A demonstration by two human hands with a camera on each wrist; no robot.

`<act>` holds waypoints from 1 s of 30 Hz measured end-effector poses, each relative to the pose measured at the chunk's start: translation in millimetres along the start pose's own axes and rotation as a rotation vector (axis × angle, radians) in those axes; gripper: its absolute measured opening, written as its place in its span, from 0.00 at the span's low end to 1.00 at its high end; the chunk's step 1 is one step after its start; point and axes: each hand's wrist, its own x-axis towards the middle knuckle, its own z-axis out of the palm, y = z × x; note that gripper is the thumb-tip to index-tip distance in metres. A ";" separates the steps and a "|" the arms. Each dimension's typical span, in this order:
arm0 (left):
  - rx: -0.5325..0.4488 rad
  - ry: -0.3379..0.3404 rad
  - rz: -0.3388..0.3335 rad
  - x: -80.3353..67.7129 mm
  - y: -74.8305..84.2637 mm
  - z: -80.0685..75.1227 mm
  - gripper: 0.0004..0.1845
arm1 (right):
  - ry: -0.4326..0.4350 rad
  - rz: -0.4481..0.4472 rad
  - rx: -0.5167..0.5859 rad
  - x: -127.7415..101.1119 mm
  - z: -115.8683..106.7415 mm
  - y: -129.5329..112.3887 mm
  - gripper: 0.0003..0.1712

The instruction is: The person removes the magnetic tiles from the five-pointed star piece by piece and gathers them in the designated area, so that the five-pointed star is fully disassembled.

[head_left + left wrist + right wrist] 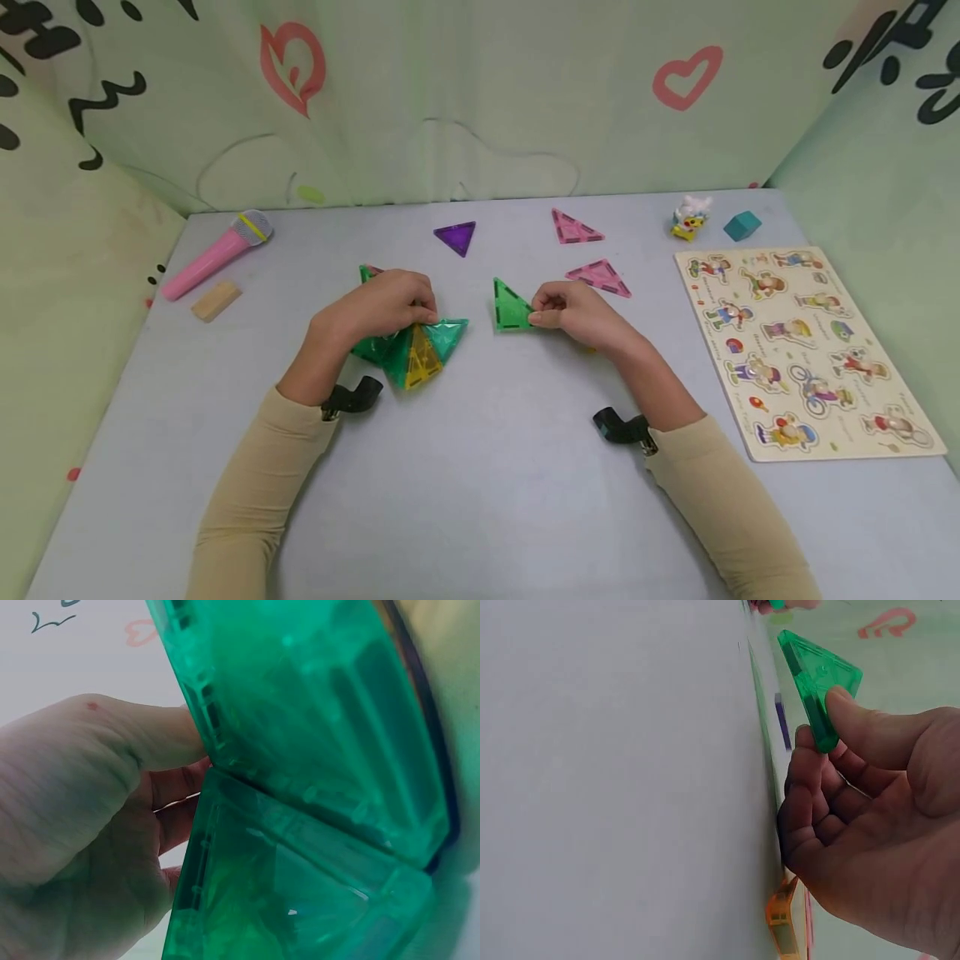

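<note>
Two grips share the work over the bench (pixel 450 500), one steadying and one carrying. The left grip (pixel 390 304) holds the green-and-yellow cluster (pixel 397 357) on the left; its thumb lies against an edge where two panels meet at an angle. The right grip (pixel 573 310) pinches a loose green triangle (pixel 512 309) by its right corner, well apart from the cluster, and the right wrist view shows it lifted off the bench.

The step seems to be joining that triangle on. The corner pinch suits this — the left edge stays free to meet a matching edge. Better to line both edges up before they touch, since the dark insets along the rims hint at magnets that could snap askew. Steady the cluster lightly; a hard squeeze might fold its angled panels. The purple triangle (pixel 456 238) and two pink triangles (pixel 576 227) lie farther off — out of the way of a straight leftward approach.
</note>
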 end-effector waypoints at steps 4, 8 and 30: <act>-0.005 0.004 0.002 0.1 1.4 -0.5 0.10 | 0.032 0.024 -0.009 -11.0 -10.1 8.8 0.07; -0.006 0.007 0.005 0.1 1.9 -0.8 0.10 | 0.041 0.053 -0.004 -22.4 -20.1 17.4 0.07; -0.007 0.002 0.002 0.4 -1.6 1.9 0.10 | 0.009 0.224 -0.359 -62.6 -32.0 20.7 0.17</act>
